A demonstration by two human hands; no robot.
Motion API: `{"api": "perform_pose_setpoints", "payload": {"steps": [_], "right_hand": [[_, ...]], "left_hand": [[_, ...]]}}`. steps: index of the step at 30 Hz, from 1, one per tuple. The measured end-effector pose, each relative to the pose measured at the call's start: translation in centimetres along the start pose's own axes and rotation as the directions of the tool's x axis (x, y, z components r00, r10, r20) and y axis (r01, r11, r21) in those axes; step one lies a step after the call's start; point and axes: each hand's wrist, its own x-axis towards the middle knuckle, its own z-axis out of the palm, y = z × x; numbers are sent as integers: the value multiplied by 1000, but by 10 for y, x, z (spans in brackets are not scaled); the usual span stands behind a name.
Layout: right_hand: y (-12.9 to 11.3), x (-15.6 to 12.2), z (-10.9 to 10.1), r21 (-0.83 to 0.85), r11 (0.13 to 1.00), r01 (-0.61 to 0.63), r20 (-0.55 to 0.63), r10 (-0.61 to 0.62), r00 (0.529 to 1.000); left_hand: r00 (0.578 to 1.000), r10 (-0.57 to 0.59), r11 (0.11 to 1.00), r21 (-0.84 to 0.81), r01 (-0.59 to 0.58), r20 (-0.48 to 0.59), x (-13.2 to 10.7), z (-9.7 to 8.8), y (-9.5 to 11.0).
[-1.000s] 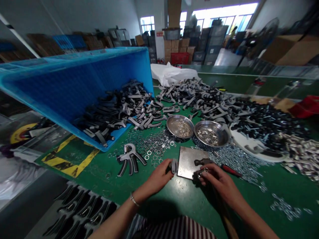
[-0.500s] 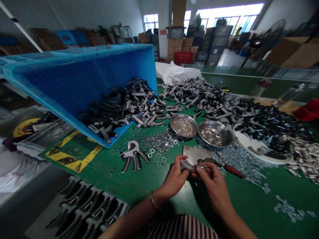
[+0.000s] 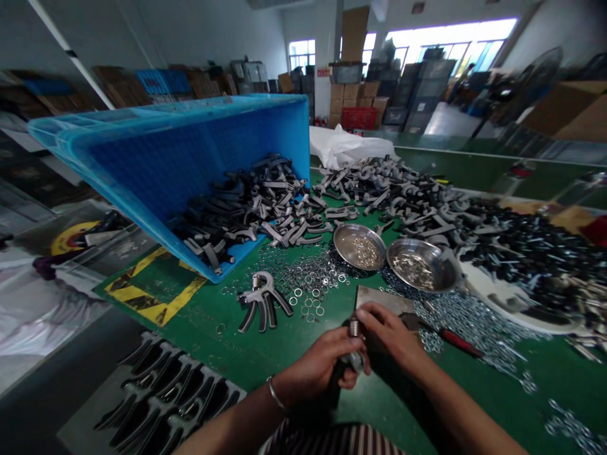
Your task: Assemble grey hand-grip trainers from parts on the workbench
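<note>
My left hand (image 3: 318, 368) is closed round a black and grey grip handle part (image 3: 349, 363), held just above the green table (image 3: 294, 354). My right hand (image 3: 389, 335) pinches a small metal spring (image 3: 353, 327) at the top of that part, fingertips touching the left hand. Both hands sit in front of a flat metal plate (image 3: 374, 296). An assembled hand gripper (image 3: 262, 302) lies to the left of them, among loose metal rings (image 3: 303, 281).
A tipped blue bin (image 3: 156, 158) spills black and grey handles. Two steel bowls (image 3: 358, 245) (image 3: 422, 264) hold small parts. A red-handled tool (image 3: 453, 341) lies right of the plate. Finished grippers (image 3: 165, 398) are stacked at lower left. More part piles fill the right.
Both hands have drawn back toward me and come together. The handle part now stands more upright in the left hand, with the right fingers on the spring at its top.
</note>
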Motion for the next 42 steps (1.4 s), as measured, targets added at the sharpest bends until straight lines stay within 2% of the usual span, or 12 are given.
{"api": "perform_pose_setpoints", "payload": {"steps": [3,7,13,15,17,20,25,28,31,33,37,42], "right_hand": [[3,57,14,-208,978,27,-79,-45,996],[8,104,25,-291,957,0,-151,-46,987],[9,64,6,-166,986,29,-182,-59,981],[9,34,2,14,1000,15,-179,-12,984],[7,7,3,394,917,-58,-128,117,985],[5,-19,8,833,526,-172,24,276,961],[7,-27,10,915,331,-229,141,269,953],[7,-32,5,869,446,-214,101,262,960],[9,-41,-3,607,792,-66,-144,191,971],[13,-47,-8,273,958,84,-290,-1,957],[20,-58,-10,-198,941,275,-249,-319,914],[32,-74,-28,-337,916,218,-31,-242,970]], "left_hand": [[926,189,980,-2,-201,-328,-1,-9,0],[874,315,931,300,-208,-370,-4,-27,9],[659,565,768,608,-201,-496,13,-38,23],[672,629,689,681,-248,-392,23,-31,26],[705,662,607,734,-304,-255,34,-19,27],[727,678,501,793,-347,-110,46,-2,23],[755,650,424,864,-269,-84,50,15,12],[761,637,431,875,-221,-121,49,21,12],[774,613,481,853,-204,-160,47,28,15],[814,563,523,823,-220,-140,44,32,18],[863,494,577,783,-233,-107,41,33,15],[862,465,644,745,-175,-200,53,24,-1]]}}
